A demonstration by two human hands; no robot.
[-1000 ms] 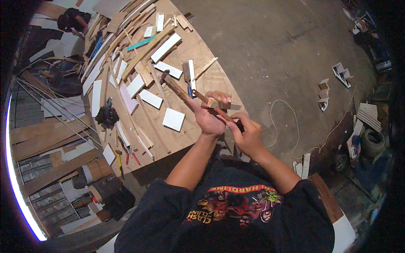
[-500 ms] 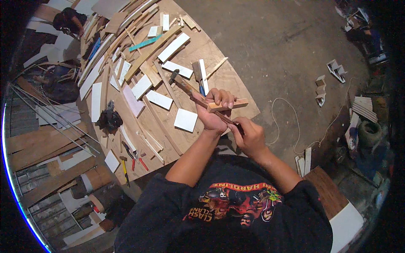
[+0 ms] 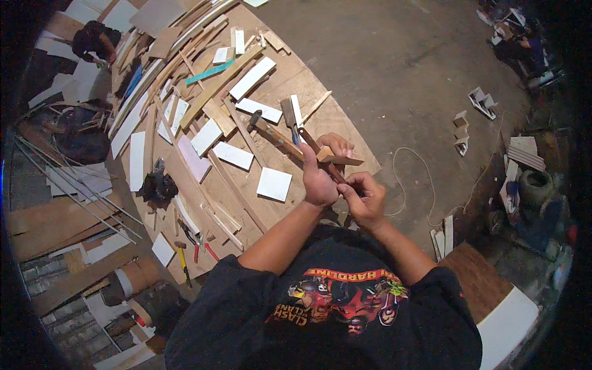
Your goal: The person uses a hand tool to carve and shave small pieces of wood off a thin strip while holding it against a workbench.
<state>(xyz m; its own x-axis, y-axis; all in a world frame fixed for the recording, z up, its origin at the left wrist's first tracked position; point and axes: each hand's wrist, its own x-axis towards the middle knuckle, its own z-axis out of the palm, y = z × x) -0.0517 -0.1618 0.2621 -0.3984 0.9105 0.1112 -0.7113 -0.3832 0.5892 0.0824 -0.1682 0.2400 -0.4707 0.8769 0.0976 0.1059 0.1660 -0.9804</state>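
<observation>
Out over the near edge of the worktable, my left hand (image 3: 322, 179) is closed round a small light-wood piece (image 3: 333, 156) and a dark brown strip (image 3: 309, 140). Its thumb points up along the strip and its fingers curl over from the far side. My right hand (image 3: 366, 198) pinches the strip's lower end, thumb against fingers. The two pieces cross within the grip; whether they are joined I cannot tell. Just beyond my left thumb is a hammer (image 3: 276, 137), its handle end hidden behind that hand.
The worktable (image 3: 345, 132) carries white blocks (image 3: 274, 184), wood strips, a teal strip (image 3: 209, 72), a black plastic bag (image 3: 158, 185), red-handled pliers (image 3: 203, 248) and a yellow-handled hammer (image 3: 184, 261). A cord (image 3: 431, 185) trails over the floor at right. Another person (image 3: 97, 40) works at far left.
The dark strip has swung to a steeper angle and the light-wood piece has tilted. My left hand has turned, its thumb now raised. My head view has shifted slightly.
</observation>
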